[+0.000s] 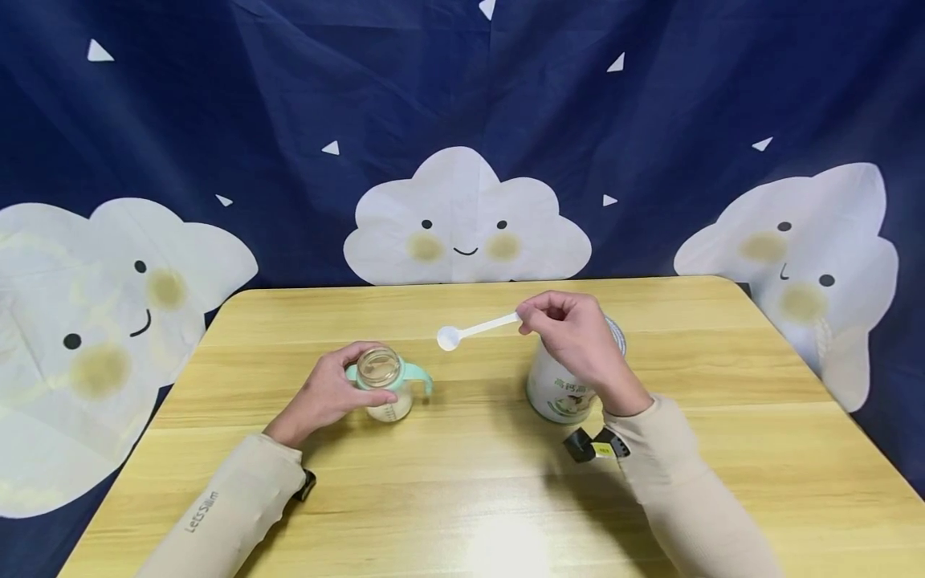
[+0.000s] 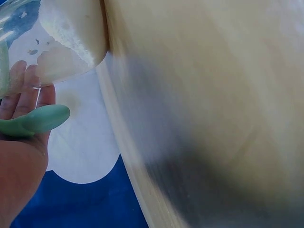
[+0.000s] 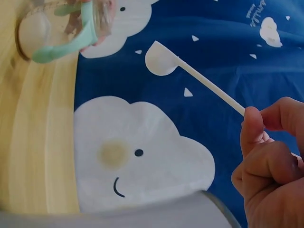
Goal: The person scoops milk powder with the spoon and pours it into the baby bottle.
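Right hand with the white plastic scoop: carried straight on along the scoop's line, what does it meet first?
Probably the open clear glass bottle with mint-green handles, held by the left hand; the right hand may pass above it.

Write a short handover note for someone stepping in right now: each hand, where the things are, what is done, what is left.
Left hand grips the open baby bottle upright on the table; white powder already lies in its bottom.
Right hand pinches the white scoop by its handle, bowl in the air between bottle and powder can.
The can stands open beneath the right hand.
Left: whether the scoop is loaded cannot be told; the bottle's lid is not in view.
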`<control>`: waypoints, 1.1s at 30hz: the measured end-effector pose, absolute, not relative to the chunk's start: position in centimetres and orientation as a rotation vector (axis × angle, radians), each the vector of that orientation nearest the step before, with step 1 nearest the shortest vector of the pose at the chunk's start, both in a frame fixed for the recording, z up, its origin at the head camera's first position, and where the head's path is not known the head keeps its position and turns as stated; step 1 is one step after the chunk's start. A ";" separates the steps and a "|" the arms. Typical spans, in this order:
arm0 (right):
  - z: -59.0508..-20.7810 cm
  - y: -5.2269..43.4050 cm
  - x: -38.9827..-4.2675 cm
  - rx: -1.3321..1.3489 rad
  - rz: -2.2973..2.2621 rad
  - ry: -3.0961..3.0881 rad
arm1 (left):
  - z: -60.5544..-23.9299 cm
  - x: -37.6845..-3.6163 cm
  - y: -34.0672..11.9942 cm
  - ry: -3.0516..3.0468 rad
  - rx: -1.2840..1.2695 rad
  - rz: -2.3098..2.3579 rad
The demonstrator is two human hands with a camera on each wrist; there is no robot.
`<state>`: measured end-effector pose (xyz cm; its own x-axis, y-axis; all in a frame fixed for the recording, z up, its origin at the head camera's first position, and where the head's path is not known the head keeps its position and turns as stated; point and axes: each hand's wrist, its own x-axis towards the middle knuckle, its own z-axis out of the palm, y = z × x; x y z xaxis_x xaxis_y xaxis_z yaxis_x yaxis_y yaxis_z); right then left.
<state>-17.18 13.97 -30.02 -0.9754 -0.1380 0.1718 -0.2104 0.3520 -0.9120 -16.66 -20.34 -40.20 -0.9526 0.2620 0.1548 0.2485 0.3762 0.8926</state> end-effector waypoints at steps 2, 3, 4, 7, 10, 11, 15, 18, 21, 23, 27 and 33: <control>-29.9 14.5 -17.2 0.314 1.697 -2.523 | -40.2 -16.7 -20.4 2.603 0.483 1.668; -29.8 14.8 -17.2 0.304 1.692 -2.520 | -40.2 -16.7 -20.4 2.606 0.484 1.663; -29.7 15.1 -17.2 0.292 1.696 -2.516 | -40.1 -16.7 -20.4 2.609 0.483 1.657; -29.3 16.1 -17.1 0.255 1.696 -2.514 | -40.1 -16.7 -20.3 2.616 0.481 1.645; -29.0 17.1 -17.1 0.220 1.671 -2.523 | -40.0 -16.7 -20.3 2.614 0.480 1.642; -28.9 17.4 -17.0 0.212 1.665 -2.521 | -40.0 -16.7 -20.3 2.615 0.480 1.641; -28.8 18.3 -17.0 0.189 1.656 -2.505 | -40.0 -16.6 -20.3 2.627 0.480 1.633; -28.7 19.0 -16.9 0.170 1.650 -2.504 | -40.0 -16.6 -20.3 2.638 0.483 1.624; -28.7 19.6 -16.9 0.157 1.634 -2.509 | -40.1 -16.6 -20.4 2.642 0.486 1.620; -28.7 20.1 -16.9 0.146 1.623 -2.515 | -40.1 -16.6 -20.4 2.642 0.489 1.620; -28.7 21.1 -16.9 0.131 1.641 -2.512 | -40.1 -16.6 -20.4 2.630 0.489 1.631; -28.9 22.5 -16.8 0.103 1.736 -2.460 | -40.0 -16.6 -20.4 2.628 0.491 1.628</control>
